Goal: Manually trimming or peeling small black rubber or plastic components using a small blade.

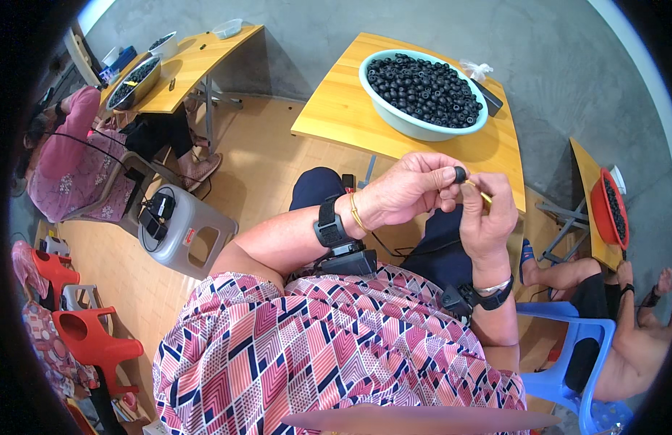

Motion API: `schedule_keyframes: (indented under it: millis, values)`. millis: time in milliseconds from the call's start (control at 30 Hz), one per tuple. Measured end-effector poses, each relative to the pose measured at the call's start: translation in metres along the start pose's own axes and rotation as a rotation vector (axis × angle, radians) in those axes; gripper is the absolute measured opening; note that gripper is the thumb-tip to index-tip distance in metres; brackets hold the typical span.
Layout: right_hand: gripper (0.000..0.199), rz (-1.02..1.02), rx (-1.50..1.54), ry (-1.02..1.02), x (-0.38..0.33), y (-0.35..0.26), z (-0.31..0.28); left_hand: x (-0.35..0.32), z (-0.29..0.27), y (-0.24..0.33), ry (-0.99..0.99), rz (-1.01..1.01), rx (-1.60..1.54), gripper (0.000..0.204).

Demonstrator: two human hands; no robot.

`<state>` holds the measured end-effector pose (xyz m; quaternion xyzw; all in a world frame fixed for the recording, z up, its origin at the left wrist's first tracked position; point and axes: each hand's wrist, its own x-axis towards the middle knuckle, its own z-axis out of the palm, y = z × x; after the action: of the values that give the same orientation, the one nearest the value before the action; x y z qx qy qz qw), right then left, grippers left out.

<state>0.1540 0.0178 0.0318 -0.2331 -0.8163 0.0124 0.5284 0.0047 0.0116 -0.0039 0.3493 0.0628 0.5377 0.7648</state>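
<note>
My left hand point(405, 190) pinches a small black round piece point(460, 174) between thumb and fingertips, above my lap and near the table's front edge. Close beside it, my right hand point(490, 221) is closed on a thin yellow stick-like tool point(485, 196). The tool's tip is by the black piece; whether it touches or enters the piece I cannot tell. Beyond my hands a pale blue basin point(407, 127) stands on the yellow table point(329, 109), heaped with black ring-like pieces point(423, 87) that resemble the one I hold.
A dark box-shaped object point(488, 98) and a clear plastic bag point(476, 69) lie behind the basin. At left are a grey stool point(184, 239) with black devices, another table point(227, 51) and a seated person. A red basin point(604, 225), a blue chair point(590, 326) and another person are at right.
</note>
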Motion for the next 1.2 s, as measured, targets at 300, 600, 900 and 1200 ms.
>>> schedule_keyframes:
  millis: [300,600,900,1200]
  values:
    - [0.016,0.574,0.467,-0.158,0.001,-0.004,-0.020,-0.002,0.003,0.001,-0.061,-0.025,-0.059,0.020]
    - [0.021,0.616,0.481,-0.334,0.015,-0.023,-0.022,0.000,0.000,-0.002,-0.119,0.001,-0.107,0.020]
    - [0.022,0.623,0.435,-0.356,0.019,-0.027,-0.021,-0.001,0.000,-0.001,-0.099,0.024,-0.051,0.019]
    - [0.020,0.595,0.368,-0.350,0.018,-0.025,-0.017,-0.001,-0.002,-0.001,-0.073,0.043,0.000,0.019]
